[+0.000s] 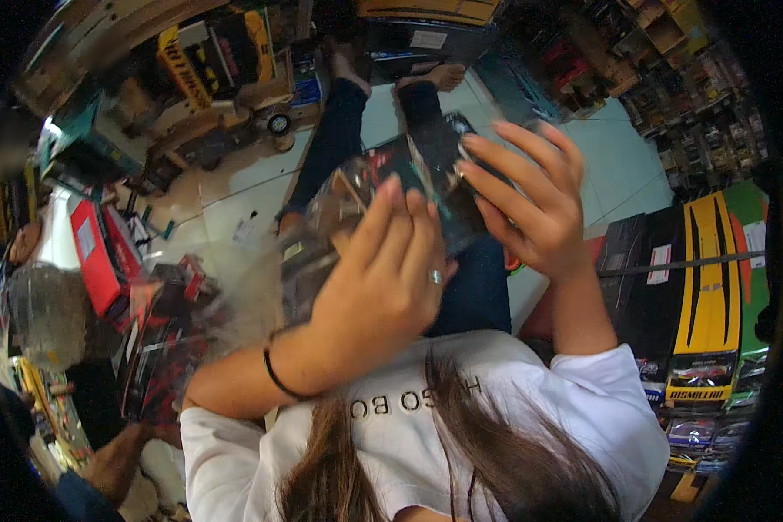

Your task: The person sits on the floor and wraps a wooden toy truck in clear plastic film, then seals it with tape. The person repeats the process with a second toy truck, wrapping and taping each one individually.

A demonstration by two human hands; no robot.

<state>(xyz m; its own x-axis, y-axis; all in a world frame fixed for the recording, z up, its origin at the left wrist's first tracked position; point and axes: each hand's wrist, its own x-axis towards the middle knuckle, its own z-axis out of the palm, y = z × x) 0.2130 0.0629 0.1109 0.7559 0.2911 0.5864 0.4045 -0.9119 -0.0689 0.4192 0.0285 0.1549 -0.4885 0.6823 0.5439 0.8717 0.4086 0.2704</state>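
A clear plastic package (332,211) with dark pieces inside, one of them tan, lies over my lap. My left hand (383,270) rests flat across it, fingers stretched out side by side and angled away from me; a ring and a dark wristband show. My left palm is hidden, and what lies beneath it cannot be made out. My right hand (531,200) is raised at the package's right end with its fingers spread apart. Close to these fingertips is a dark glossy part (444,161) of the package, blurred; whether they touch it is unclear.
Left of me are a red box (103,261) and a pile of plastic-wrapped items (161,348). A small wheeled wooden model (226,143) sits beyond. On my right stand large black, yellow and green packages (709,278). Stocked shelves (713,113) rise at far right. Another person's arm (113,465) shows at lower left.
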